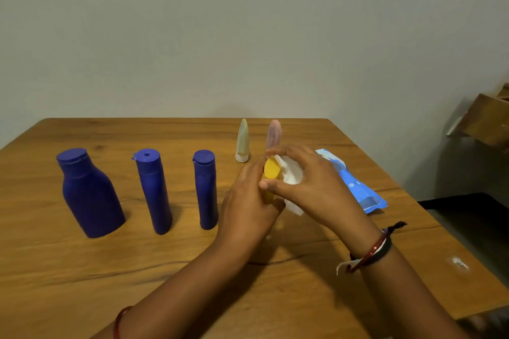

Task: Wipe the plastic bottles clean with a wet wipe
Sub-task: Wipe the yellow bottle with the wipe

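Note:
My left hand point(249, 198) grips a small yellow bottle point(271, 168) above the table, mostly hidden by my fingers. My right hand point(308, 181) presses a white wet wipe point(290, 172) against the yellow bottle's right side. Three blue bottles stand upright in a row to the left: a wide one point(89, 195), a slim middle one point(154, 192) and a slim one point(206, 190) nearest my left hand. Behind my hands stand a pale green tube point(242, 140) and a pink tube point(273, 133), both cap down.
A blue wet wipe pack point(355, 184) lies on the wooden table point(82, 270) to the right of my right hand. The table's right edge runs close to the pack. A wooden piece of furniture point(487, 118) stands at the far right by the wall.

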`<state>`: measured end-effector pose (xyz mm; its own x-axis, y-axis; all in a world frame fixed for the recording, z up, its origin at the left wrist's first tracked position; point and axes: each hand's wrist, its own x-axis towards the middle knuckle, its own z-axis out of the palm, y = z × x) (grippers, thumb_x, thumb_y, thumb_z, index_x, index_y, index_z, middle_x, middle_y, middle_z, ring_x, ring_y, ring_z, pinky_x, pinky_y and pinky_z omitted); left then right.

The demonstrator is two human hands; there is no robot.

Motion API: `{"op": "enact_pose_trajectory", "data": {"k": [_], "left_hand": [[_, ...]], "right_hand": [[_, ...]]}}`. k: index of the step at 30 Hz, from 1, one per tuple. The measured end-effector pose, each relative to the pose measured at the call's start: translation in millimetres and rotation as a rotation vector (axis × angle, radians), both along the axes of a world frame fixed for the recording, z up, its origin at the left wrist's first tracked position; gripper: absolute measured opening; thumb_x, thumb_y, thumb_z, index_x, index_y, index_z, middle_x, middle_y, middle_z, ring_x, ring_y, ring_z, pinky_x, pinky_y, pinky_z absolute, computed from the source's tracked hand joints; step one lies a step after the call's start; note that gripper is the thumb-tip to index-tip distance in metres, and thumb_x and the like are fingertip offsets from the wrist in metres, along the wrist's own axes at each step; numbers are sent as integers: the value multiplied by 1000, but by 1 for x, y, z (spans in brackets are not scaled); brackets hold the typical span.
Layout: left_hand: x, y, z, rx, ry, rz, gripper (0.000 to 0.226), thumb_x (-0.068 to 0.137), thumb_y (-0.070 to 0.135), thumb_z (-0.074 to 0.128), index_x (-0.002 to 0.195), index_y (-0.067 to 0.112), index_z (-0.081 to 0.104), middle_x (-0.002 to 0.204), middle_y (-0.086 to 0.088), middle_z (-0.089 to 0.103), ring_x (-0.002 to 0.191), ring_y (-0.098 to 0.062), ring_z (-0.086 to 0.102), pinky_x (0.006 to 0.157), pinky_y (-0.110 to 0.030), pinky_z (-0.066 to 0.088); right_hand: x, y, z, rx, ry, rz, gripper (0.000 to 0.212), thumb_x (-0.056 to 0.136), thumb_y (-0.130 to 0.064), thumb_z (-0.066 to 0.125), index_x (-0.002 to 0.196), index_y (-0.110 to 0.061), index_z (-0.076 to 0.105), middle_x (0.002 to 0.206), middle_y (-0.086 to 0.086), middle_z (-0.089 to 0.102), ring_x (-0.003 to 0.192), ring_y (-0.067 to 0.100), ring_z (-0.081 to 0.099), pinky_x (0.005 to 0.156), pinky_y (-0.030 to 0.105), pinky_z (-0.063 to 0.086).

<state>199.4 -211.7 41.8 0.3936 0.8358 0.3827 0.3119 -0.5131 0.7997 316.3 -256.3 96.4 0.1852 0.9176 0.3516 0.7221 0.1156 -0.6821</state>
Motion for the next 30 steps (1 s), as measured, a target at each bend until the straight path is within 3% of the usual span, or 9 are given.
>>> {"op": "enact_pose_trajectory", "data": {"k": [5,7,10,13,17,21,24,27,30], "left_hand": [[-21,-6,5,7,184,33,100,73,39,79,145,45,11,140,24,37,98,-17,61,85,-38,54],[-34,-8,6,23,221,57,103,72,43,78,145,47,5,142,27,33,99,-13,59,87,-38,54],[-54,-10,14,100,190,62,90,71,49,74,136,56,12,126,38,35,80,6,55,71,-18,49],[-68,-12,26,162,116,77,70,70,57,61,133,54,29,112,44,44,72,2,57,54,-13,45],[-75,-12,40,216,-29,135,49,76,51,60,123,48,46,113,36,54,61,-13,55,52,-14,45],[-79,-8,52,249,-113,170,38,80,42,60,116,43,51,109,31,58,61,-15,55,51,-12,43],[-80,-3,59,259,-129,189,38,81,39,59,118,39,52,108,29,58,63,-13,56,53,-10,42],[-81,1,64,248,-130,199,43,81,39,59,123,38,49,111,34,53,66,-10,57,55,-10,44],[-83,2,68,249,-138,203,44,81,40,58,122,42,46,108,36,53,67,-9,57,57,-14,48]], "right_hand": [[8,7,1,-70,117,85,31,75,-27,77,100,-30,59,99,-20,61,93,-8,54,78,10,41],[11,12,0,-88,144,133,34,74,-27,77,102,-27,58,103,-21,58,90,-11,53,75,10,42],[12,21,-3,-85,138,191,37,75,-30,77,104,-29,54,105,-23,52,87,-13,52,73,10,41],[10,33,-7,-71,211,225,36,76,-31,75,105,-29,54,106,-19,54,96,-7,53,83,20,48],[6,49,-11,-97,183,222,36,77,-36,74,106,-32,53,117,-15,52,107,4,53,90,27,49],[6,56,-11,-118,189,237,37,77,-35,75,107,-32,54,118,-8,51,107,8,53,82,18,46],[7,59,-9,-137,172,245,38,76,-32,76,107,-32,54,125,-4,48,112,9,50,86,19,45],[4,60,-5,-155,162,280,41,75,-30,77,108,-33,53,119,-9,50,108,7,50,85,18,42],[2,60,-4,-174,149,295,44,75,-27,78,109,-35,52,128,-1,48,112,11,50,99,31,42]]}}
